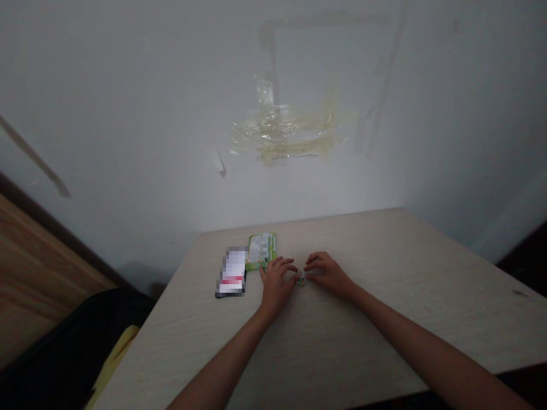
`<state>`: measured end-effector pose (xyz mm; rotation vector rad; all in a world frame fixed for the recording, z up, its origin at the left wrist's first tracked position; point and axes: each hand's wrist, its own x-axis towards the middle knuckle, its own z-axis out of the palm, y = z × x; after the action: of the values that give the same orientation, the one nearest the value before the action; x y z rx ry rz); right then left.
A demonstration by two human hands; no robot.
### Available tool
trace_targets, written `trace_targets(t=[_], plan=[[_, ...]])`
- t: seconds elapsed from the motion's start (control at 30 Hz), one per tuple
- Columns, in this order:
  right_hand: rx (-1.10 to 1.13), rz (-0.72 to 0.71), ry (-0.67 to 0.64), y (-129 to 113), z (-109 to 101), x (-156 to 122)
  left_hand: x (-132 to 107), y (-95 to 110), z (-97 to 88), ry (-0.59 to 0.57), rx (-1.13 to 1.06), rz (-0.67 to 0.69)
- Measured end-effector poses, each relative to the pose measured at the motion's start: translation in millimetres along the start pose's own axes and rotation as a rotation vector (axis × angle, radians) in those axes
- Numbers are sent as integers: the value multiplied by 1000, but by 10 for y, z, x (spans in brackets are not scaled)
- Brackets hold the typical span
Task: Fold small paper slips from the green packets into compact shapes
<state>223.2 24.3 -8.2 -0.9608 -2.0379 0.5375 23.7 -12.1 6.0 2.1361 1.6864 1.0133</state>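
Between my two hands, low over the table, is a small roundish whitish item (pixel 301 278) with green and dark marks; it is too small to name. My left hand (pixel 277 283) has its thumb and a fingertip pinched at the item's left edge, the other fingers bent above. From the other side, my right hand (pixel 328 274) meets the item's right edge with thumb and fingertips closed together. Just beyond my left hand lies a green and white printed packet (pixel 261 249), its lower corner partly covered by my fingers.
A phone (pixel 232 272) with a lit, blurred screen lies left of the packet. The pale wooden table (pixel 367 353) meets a grey wall (pixel 171 114) bearing clear tape (pixel 290 134). Off the left edge are dark and yellow cloth (pixel 115 356) and a wooden panel (pixel 34 267).
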Motion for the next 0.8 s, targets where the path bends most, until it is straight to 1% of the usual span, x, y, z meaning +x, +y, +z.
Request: trace_targets(t=[0.2,0.37,0.6,0.8], plan=[[48,-24,8,-45,-4,11,-9,34,-49,31,-45,-10],[70,-19,8,-24,7,12,-12,29,-41,59,-12,-25],[61,-3,33,0,27,10,-10,33,-30,49,-4,-28],[105,13,59,14,50,19,2,44,-46,52,-22,-35]])
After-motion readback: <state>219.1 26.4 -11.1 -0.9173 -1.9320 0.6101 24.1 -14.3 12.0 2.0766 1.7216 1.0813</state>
